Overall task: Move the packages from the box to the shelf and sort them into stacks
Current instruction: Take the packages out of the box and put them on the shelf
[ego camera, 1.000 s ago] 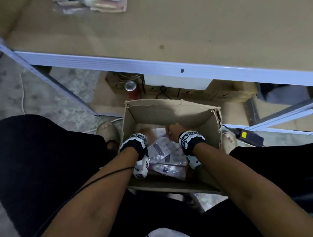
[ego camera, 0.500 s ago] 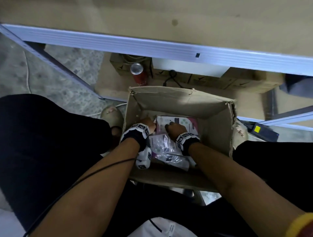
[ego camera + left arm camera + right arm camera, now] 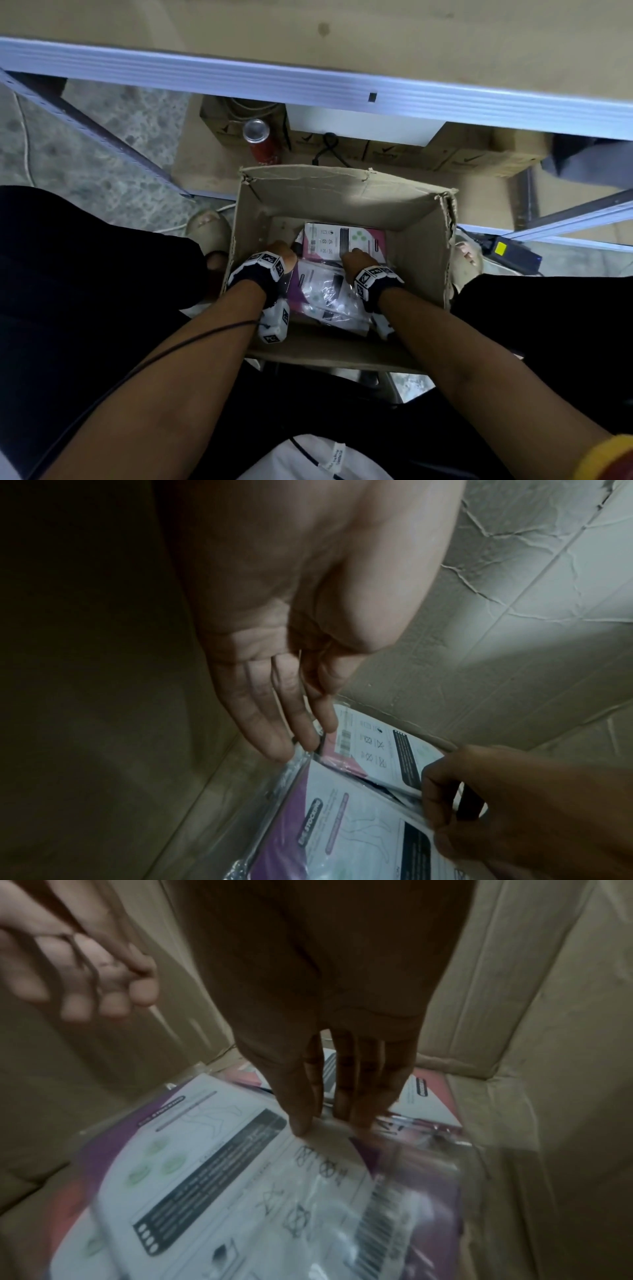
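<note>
An open cardboard box (image 3: 342,192) stands on the floor between my legs. Inside, a plastic-wrapped purple package (image 3: 329,294) lies on top at the near side, and a pink package (image 3: 342,240) lies behind it. My right hand (image 3: 356,262) pinches the purple package (image 3: 240,1164) by its far edge, thumb on top and fingers (image 3: 356,1096) curled over the edge. My left hand (image 3: 301,737) has straight fingers whose tips touch the left edges of the packages by the box's left wall. The brown shelf board (image 3: 342,27) with its pale metal edge (image 3: 308,82) runs across the top.
Under the shelf stand a red can (image 3: 260,140) and low cardboard boxes (image 3: 479,157) with a black cable. A dark device with a yellow label (image 3: 513,253) lies right of the box. A slanted metal shelf strut (image 3: 102,137) crosses the left floor. My sandalled feet (image 3: 209,229) flank the box.
Both hands have shifted inside the box. The right hand has drawn back to the purple package's far edge and taken hold there. The pink package behind has come into sight.
</note>
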Demonstrator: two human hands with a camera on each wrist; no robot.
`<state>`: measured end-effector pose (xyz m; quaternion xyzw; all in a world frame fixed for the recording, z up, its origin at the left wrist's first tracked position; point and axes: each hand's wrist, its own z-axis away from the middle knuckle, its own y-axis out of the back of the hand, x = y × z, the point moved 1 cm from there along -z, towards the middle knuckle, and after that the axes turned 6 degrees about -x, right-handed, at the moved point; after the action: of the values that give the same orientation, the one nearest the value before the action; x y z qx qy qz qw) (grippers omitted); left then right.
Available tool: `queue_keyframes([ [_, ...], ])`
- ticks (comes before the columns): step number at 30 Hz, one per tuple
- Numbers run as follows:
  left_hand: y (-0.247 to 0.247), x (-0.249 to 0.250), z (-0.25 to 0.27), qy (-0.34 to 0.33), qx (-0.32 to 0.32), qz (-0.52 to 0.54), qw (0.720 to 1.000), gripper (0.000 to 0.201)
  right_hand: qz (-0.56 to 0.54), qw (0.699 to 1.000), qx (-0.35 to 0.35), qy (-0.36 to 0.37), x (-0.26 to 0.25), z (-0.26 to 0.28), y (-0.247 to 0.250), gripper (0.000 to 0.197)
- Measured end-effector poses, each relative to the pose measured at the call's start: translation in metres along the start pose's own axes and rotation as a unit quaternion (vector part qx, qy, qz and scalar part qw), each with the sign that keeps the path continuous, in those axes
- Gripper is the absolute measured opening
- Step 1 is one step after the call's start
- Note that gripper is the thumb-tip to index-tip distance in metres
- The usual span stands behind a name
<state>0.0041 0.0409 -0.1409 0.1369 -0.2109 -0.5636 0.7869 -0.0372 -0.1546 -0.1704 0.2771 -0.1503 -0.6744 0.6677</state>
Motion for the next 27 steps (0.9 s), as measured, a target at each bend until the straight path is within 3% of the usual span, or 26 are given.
queue_keyframes([
  [6,-0.005,-0.002,-0.007,0.011,-0.005,-0.028,1.0,0.04,-0.007,1.0,-0.011,-0.01,0.003,0.003,0.005,0.042],
  [13,0.009,0.049,-0.015,-0.067,0.064,-0.041,0.995,0.041,-0.039,0.998,-0.037,0.043,0.003,0.016,-0.001,0.028],
  [17,0.006,0.076,-0.037,-0.123,0.078,-0.058,0.988,0.028,-0.039,0.993,-0.072,0.083,0.001,0.022,-0.008,0.028],
  [21,-0.005,0.086,-0.054,-0.169,0.098,-0.108,0.975,0.05,-0.036,0.989,-0.114,0.089,0.003,0.019,-0.012,0.042],
  [25,-0.021,0.082,-0.065,-0.181,0.098,-0.178,0.962,0.068,-0.063,0.989,-0.104,0.086,0.011,0.017,-0.019,0.064],
  [27,-0.025,0.081,-0.068,-0.181,0.113,-0.203,0.956,0.073,-0.063,0.988,-0.111,0.085,0.015,0.016,-0.022,0.062],
])
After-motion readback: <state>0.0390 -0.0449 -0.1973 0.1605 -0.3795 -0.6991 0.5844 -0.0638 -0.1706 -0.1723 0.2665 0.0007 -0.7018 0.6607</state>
